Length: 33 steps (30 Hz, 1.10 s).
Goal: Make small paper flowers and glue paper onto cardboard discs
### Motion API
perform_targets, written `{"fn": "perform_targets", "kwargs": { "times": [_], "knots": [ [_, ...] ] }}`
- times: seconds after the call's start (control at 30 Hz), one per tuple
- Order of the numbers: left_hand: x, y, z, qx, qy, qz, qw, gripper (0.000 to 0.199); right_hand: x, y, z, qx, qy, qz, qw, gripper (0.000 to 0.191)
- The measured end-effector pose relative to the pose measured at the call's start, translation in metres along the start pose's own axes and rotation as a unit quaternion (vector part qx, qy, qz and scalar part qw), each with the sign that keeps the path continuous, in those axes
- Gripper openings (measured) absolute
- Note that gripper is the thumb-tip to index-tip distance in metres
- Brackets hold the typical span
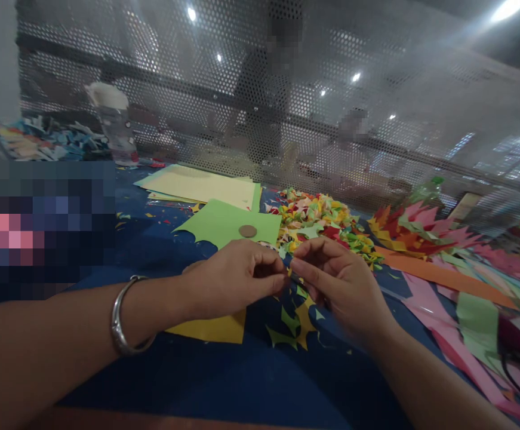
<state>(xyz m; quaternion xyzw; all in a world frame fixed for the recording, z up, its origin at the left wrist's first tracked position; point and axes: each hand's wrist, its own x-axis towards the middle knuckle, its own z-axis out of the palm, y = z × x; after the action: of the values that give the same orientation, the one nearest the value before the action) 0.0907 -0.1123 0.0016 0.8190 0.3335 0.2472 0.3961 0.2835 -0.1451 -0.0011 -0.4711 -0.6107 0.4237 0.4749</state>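
Note:
My left hand (242, 272), with a silver bangle on the wrist, is curled with thumb and fingers pinched together. Facing it closely, my right hand (342, 278) pinches too. Whatever sits between the fingertips is too small to make out. Just beyond my left hand lies a green paper sheet (228, 221) with curved cut-outs along its near edge, and a brown round disc (248, 230) rests on it. Under my left forearm a yellow paper sheet (215, 328) is partly hidden. Green and yellow paper scraps (293, 325) with pointed corners lie below the hands.
Behind the green sheet is a paper stack (201, 185). A heap of colourful paper scraps (326, 218) is at centre right. Folded paper pieces (421, 227) and strips (443, 278) cover the right side. A tumbler (116, 128) stands far left before a perforated metal screen (188, 77).

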Motion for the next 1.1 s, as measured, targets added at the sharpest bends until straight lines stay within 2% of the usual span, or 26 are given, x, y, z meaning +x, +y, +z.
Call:
{"fn": "perform_targets", "kwargs": {
  "times": [0.2, 0.37, 0.57, 0.77, 0.87, 1.0, 1.1],
  "knots": [
    [0.002, -0.002, -0.001, -0.014, 0.002, 0.004, 1.000, 0.021, 0.000, -0.001, -0.002, 0.007, 0.008, 0.017, 1.000, 0.023],
    [0.003, -0.003, -0.001, -0.060, -0.005, -0.005, 0.998, 0.019, 0.000, 0.001, -0.003, -0.028, -0.012, 0.022, 0.999, 0.027],
    [0.004, -0.003, -0.003, -0.030, -0.025, -0.003, 0.999, 0.021, 0.000, 0.002, -0.004, -0.037, -0.032, 0.012, 0.999, 0.026],
    [0.005, -0.007, -0.002, -0.025, 0.021, 0.000, 0.999, 0.021, 0.002, 0.001, -0.003, -0.045, -0.021, 0.016, 0.999, 0.030],
    [0.007, -0.009, 0.001, -0.077, 0.041, 0.002, 0.996, 0.015, 0.002, 0.003, -0.002, -0.044, -0.015, 0.014, 0.999, 0.030],
    [0.008, -0.007, 0.007, -0.188, 0.062, 0.004, 0.980, 0.026, 0.002, 0.004, -0.002, -0.043, -0.014, 0.018, 0.999, 0.031],
    [0.008, -0.004, 0.009, -0.211, 0.072, 0.000, 0.975, 0.026, 0.002, 0.004, -0.002, -0.052, -0.014, 0.014, 0.998, 0.030]
  ]
}}
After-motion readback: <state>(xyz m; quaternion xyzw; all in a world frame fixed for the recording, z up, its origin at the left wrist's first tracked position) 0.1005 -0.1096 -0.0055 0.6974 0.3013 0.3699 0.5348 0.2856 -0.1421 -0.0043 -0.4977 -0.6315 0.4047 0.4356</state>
